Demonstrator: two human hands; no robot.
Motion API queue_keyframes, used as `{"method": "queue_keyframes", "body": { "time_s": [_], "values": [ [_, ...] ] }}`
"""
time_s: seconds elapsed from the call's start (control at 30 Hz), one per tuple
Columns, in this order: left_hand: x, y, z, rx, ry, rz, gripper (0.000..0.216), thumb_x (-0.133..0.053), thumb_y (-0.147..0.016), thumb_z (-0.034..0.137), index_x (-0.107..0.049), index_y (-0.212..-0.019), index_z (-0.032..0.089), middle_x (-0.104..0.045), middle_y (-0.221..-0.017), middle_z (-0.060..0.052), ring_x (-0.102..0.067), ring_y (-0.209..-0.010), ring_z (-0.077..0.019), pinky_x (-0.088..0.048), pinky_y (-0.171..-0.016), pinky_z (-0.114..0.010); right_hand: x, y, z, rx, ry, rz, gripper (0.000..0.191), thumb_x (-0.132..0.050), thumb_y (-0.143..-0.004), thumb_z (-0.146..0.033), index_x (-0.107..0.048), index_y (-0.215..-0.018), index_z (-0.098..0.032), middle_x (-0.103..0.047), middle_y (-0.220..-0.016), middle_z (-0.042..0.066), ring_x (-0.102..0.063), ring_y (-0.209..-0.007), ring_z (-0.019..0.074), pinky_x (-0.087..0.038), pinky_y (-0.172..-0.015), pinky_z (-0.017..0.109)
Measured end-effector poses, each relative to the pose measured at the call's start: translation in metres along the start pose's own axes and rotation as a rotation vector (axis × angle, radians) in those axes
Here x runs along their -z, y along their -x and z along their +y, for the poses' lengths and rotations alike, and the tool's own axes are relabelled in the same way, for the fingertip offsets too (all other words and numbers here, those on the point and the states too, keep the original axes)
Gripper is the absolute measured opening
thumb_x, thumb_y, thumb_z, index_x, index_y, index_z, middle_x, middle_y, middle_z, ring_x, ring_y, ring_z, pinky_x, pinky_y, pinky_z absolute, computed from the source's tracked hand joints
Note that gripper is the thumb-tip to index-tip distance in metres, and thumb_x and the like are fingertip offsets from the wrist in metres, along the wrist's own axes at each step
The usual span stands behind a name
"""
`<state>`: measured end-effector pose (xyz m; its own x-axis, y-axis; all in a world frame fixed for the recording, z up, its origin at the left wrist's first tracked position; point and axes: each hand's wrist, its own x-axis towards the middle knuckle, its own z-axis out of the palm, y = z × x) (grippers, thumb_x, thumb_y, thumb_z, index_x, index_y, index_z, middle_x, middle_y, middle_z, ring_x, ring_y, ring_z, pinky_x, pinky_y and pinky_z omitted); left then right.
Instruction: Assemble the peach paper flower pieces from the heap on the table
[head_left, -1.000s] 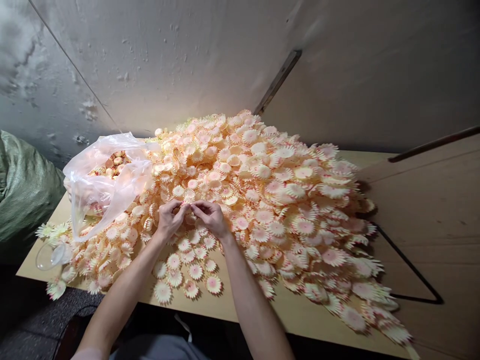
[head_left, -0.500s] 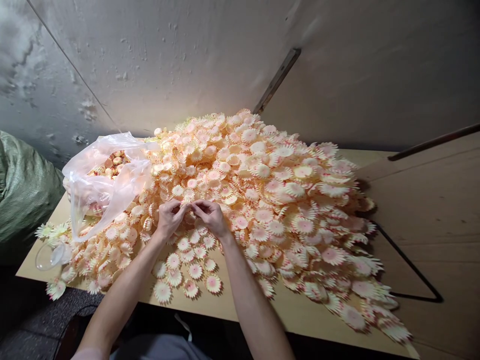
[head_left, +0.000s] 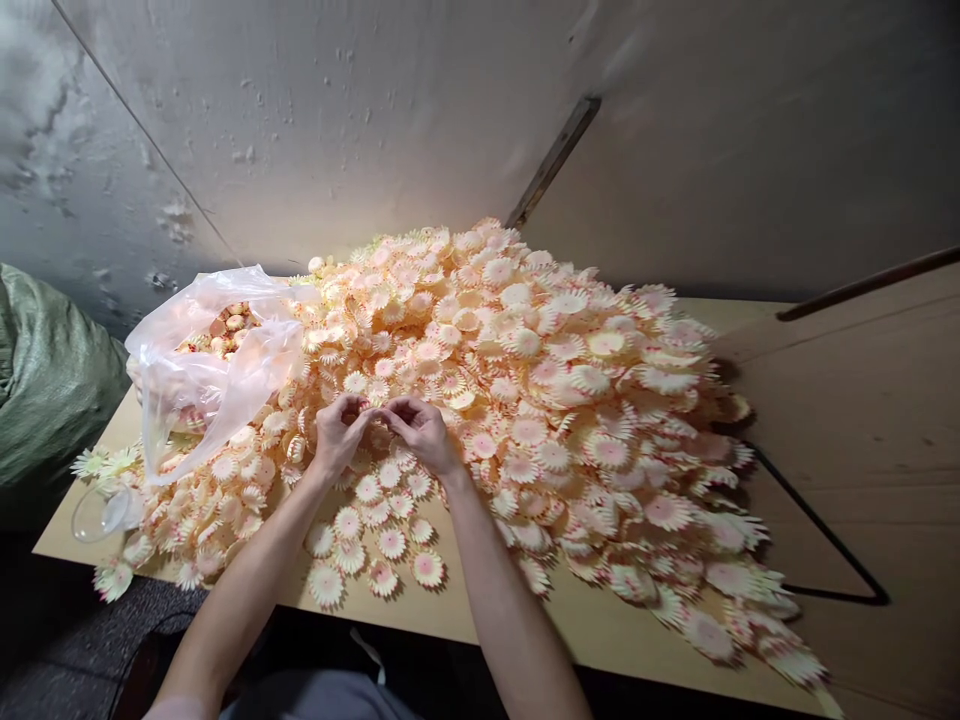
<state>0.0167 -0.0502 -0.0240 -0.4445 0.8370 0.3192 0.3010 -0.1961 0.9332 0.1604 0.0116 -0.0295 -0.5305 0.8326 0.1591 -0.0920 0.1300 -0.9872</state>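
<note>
A big heap of cream and pink paper flower pieces (head_left: 525,380) covers most of the wooden table (head_left: 600,630). My left hand (head_left: 335,435) and my right hand (head_left: 422,430) meet at the near edge of the heap, fingertips pinched together on a small flower piece (head_left: 373,408) between them. Both hands are closed in a pinch. Loose single flowers (head_left: 382,545) lie flat on the table just below my wrists.
A clear plastic bag (head_left: 210,370) with more small flower parts lies at the left of the heap. A small clear cup (head_left: 97,512) sits at the table's left corner. A green sack (head_left: 45,390) stands at far left. Grey walls rise behind; a cardboard sheet (head_left: 862,420) lies at right.
Both hands stay almost in place, only the fingertips shift slightly while working the small piece between them.
</note>
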Motion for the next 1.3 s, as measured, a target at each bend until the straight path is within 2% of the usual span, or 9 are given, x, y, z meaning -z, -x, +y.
{"method": "queue_keyframes", "body": {
  "time_s": [0.2, 0.37, 0.53, 0.73, 0.97, 1.17, 1.3],
  "values": [
    [0.000, -0.001, -0.002, 0.001, -0.085, -0.056, 0.029, -0.064, -0.080, 0.042, -0.061, -0.073, 0.014, -0.055, -0.059, 0.002, -0.045, -0.053, -0.0081, -0.036, -0.052, -0.020, -0.001, 0.000, -0.003, -0.005, -0.047, 0.007, 0.020, -0.067, -0.080, -0.039, -0.065, -0.083, -0.019, -0.060, -0.073, 0.000, -0.055, -0.067, 0.0127, -0.045, -0.063, 0.025],
    [0.001, -0.002, -0.001, -0.058, -0.136, -0.067, 0.030, -0.058, -0.084, 0.040, -0.061, -0.069, 0.014, -0.054, -0.062, 0.000, -0.047, -0.057, -0.0096, -0.037, -0.056, -0.022, -0.002, 0.001, -0.004, -0.052, -0.159, -0.021, 0.030, -0.073, -0.075, -0.034, -0.066, -0.101, -0.021, -0.069, -0.092, 0.004, -0.064, -0.083, 0.0160, -0.050, -0.077, 0.028],
    [0.000, -0.002, 0.000, -0.073, -0.164, -0.083, 0.033, -0.056, -0.086, 0.040, -0.057, -0.066, 0.015, -0.051, -0.062, 0.000, -0.045, -0.057, -0.0094, -0.036, -0.056, -0.022, 0.000, 0.002, -0.001, -0.092, -0.187, -0.053, 0.028, -0.077, -0.070, -0.031, -0.071, -0.095, -0.020, -0.072, -0.095, 0.004, -0.066, -0.087, 0.0178, -0.051, -0.082, 0.031],
    [0.000, -0.002, -0.002, -0.040, -0.163, -0.116, 0.036, -0.050, -0.088, 0.043, -0.054, -0.065, 0.015, -0.049, -0.059, 0.001, -0.044, -0.057, -0.0099, -0.034, -0.056, -0.022, 0.007, 0.003, 0.004, -0.154, -0.302, -0.120, 0.033, -0.076, -0.068, -0.026, -0.072, -0.100, -0.022, -0.073, -0.096, 0.004, -0.066, -0.089, 0.0191, -0.052, -0.083, 0.033],
    [0.000, -0.002, -0.001, -0.011, -0.132, -0.135, 0.039, -0.052, -0.087, 0.046, -0.052, -0.063, 0.015, -0.044, -0.055, 0.003, -0.038, -0.053, -0.0087, -0.030, -0.053, -0.022, 0.003, 0.002, 0.005, -0.117, -0.196, -0.045, 0.024, -0.076, -0.070, -0.030, -0.073, -0.093, -0.022, -0.072, -0.094, 0.003, -0.066, -0.086, 0.0174, -0.052, -0.082, 0.031],
    [-0.001, -0.001, 0.000, 0.003, -0.102, -0.127, 0.038, -0.055, -0.085, 0.047, -0.053, -0.065, 0.015, -0.043, -0.054, 0.004, -0.038, -0.052, -0.0083, -0.030, -0.052, -0.022, 0.003, 0.001, 0.002, -0.066, -0.152, -0.074, 0.018, -0.074, -0.073, -0.030, -0.073, -0.090, -0.022, -0.070, -0.091, 0.002, -0.064, -0.085, 0.0162, -0.050, -0.082, 0.029],
    [-0.001, 0.000, 0.000, -0.007, -0.095, -0.105, 0.033, -0.058, -0.084, 0.046, -0.058, -0.070, 0.015, -0.049, -0.057, 0.002, -0.042, -0.054, -0.0088, -0.034, -0.053, -0.022, 0.003, 0.001, 0.003, -0.067, -0.135, -0.111, 0.020, -0.071, -0.075, -0.032, -0.071, -0.091, -0.020, -0.069, -0.089, 0.003, -0.062, -0.084, 0.0164, -0.048, -0.080, 0.029]
  ]
}}
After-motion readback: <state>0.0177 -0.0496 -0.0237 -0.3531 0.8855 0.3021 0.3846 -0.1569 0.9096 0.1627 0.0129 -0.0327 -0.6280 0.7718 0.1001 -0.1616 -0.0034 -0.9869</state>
